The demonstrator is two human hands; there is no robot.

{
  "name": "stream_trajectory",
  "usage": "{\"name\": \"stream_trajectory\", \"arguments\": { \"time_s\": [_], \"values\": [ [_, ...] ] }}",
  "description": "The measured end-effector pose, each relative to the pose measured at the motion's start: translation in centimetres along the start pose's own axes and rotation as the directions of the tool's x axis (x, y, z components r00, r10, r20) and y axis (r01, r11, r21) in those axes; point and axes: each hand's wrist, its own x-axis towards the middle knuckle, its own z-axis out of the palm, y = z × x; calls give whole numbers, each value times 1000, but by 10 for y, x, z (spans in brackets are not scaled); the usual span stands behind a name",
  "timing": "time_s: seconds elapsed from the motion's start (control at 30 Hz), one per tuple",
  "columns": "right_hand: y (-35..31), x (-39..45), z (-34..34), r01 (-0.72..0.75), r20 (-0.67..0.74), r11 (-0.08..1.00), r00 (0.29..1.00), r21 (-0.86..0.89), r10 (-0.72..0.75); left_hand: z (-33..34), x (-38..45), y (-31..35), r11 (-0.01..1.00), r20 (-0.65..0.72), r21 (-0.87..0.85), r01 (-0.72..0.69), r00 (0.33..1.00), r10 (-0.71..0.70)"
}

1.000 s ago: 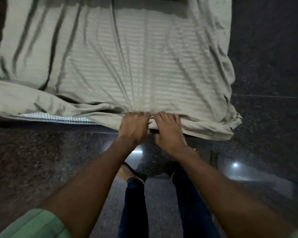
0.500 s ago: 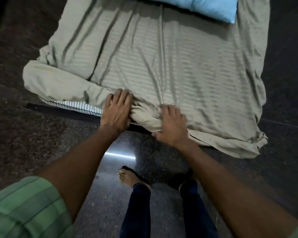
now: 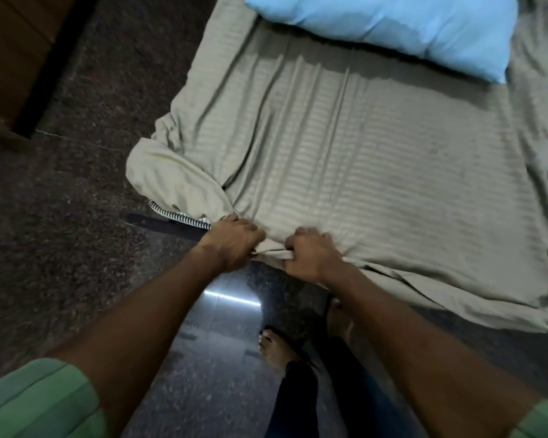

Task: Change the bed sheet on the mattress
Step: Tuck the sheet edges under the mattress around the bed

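The bed sheet [image 3: 345, 147] lies over the mattress [image 3: 179, 218] on the floor. Left hand [image 3: 231, 241] & right hand [image 3: 310, 256] both clench its near hem. Looks soft, light, prob. slippery: grip the bunched edge.

Pillow [image 3: 393, 30] cut by top edge; mattress [image 3: 179, 218] hidden under sheet [image 3: 345, 159] except striped corner.

text: none legible | labels: none | numbers: none | signs: none
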Motion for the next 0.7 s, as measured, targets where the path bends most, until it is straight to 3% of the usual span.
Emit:
{"name": "stream_trajectory", "arguments": {
  "time_s": [0.07,0.17,0.3,0.47,0.6,0.7],
  "values": [
    [-15,8,1,17,-135,1000,991,14,-15,1,0,-15,997,-81,69,-46,995,51],
    [-47,26,6,75,-313,997,948,35,-60,2,-10,-51,1000,-214,25,3,977,2],
    [-100,66,6,175,-355,981,925,83,-135,6,-32,-121,996,-181,-21,89,979,-91],
    [-172,125,5,85,-381,996,922,37,-65,16,-40,-196,984,-234,-29,178,955,-180],
    [-214,148,11,-24,-359,993,931,115,64,21,-40,-219,960,-54,-161,228,969,-239],
    [-229,153,14,-20,-331,989,941,148,69,34,-52,-241,963,-16,-189,192,980,-199]
  ]
}}
